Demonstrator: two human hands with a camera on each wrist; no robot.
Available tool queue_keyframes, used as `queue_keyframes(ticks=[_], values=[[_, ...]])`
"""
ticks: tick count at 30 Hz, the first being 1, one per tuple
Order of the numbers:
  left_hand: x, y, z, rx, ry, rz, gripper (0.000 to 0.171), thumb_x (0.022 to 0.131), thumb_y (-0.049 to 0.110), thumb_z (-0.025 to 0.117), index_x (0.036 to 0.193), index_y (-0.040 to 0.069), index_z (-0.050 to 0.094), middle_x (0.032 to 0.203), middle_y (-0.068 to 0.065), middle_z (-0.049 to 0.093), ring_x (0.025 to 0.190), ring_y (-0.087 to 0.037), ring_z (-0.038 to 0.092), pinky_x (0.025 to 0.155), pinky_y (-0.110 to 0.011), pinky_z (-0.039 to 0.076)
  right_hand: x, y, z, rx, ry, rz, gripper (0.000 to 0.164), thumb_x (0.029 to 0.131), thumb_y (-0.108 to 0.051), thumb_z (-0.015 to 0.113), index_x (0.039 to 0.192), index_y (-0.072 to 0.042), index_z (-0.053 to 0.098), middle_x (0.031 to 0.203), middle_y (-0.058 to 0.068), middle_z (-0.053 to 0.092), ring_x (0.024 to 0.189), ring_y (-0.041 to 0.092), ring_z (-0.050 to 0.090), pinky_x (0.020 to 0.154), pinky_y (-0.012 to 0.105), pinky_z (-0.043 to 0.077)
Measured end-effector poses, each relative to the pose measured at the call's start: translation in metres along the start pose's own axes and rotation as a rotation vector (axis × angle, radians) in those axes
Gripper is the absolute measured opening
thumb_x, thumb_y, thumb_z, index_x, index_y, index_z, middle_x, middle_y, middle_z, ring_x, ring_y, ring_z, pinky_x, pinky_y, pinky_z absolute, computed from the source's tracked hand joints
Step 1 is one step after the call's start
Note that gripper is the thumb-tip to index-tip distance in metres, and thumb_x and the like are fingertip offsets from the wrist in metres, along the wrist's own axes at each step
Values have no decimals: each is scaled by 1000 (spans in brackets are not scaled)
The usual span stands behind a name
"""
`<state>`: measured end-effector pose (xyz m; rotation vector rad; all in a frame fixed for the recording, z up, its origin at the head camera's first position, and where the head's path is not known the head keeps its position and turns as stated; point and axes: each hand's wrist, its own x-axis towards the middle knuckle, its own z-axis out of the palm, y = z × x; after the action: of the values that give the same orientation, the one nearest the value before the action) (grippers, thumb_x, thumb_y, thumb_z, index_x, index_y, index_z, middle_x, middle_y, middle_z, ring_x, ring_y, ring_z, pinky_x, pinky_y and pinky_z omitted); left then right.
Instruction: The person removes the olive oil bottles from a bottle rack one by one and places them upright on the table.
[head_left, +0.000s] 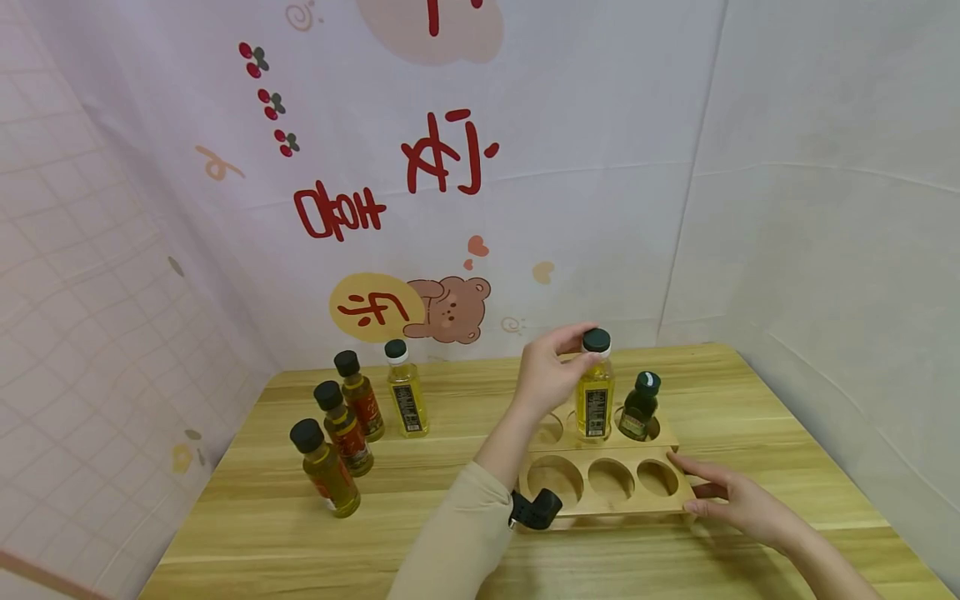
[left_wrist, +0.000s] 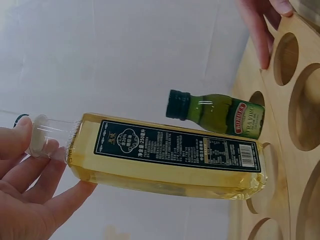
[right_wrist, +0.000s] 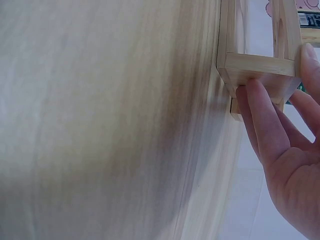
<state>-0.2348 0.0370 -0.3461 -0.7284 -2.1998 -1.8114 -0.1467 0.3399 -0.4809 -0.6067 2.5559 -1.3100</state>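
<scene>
My left hand (head_left: 551, 371) grips a clear bottle of yellow oil (head_left: 595, 400) by its neck and dark green cap. The bottle's base is right over the middle hole of the back tier on a two-step wooden rack (head_left: 540, 525); the left wrist view shows it slightly tilted, its black label (left_wrist: 180, 147) facing the camera. A small dark green oil bottle (head_left: 640, 408) stands in the hole to the right. At the rack's right end, my right hand (head_left: 738, 504) holds the wood, thumb on the upper board and fingers (right_wrist: 267, 122) against the end panel.
Three oil bottles with black caps and red labels (head_left: 347, 437) stand in a row on the left of the wooden table (head_left: 420, 517). Beside them is another yellow oil bottle (head_left: 408, 400). A printed cloth wall (head_left: 600, 208) rises behind the table.
</scene>
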Motion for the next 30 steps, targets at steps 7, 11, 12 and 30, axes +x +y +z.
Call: queue_keyframes(ticks=[7,11,12,30], values=[[-6,9,-12,2,-9,10,39,88,7,75,126,15,69,106,-1,74,101,-10,67,77,-22,55,0,-1,0,-3,1,-7,67,96,-17,66,151,3,35,147,39,32,107,1,57,79,22,52],[-11,11,-20,-25,-4,1,39,88,6,76,125,15,70,106,-1,74,101,-10,67,80,-22,55,0,-1,1,-10,8,-10,67,95,-17,67,150,3,35,147,39,32,107,1,56,79,22,52],[-13,11,-23,-34,-2,-1,39,88,5,75,125,15,70,106,-2,74,101,-10,67,81,-22,55,0,-1,1,-12,11,-13,66,95,-16,67,150,3,35,146,39,32,107,1,56,79,22,52],[-43,6,-80,-35,-36,-7,41,89,1,73,129,9,67,111,-10,72,104,-20,67,86,-31,56,-2,-2,2,-52,32,-17,67,95,-19,68,151,0,37,146,38,35,108,10,59,79,23,53]])
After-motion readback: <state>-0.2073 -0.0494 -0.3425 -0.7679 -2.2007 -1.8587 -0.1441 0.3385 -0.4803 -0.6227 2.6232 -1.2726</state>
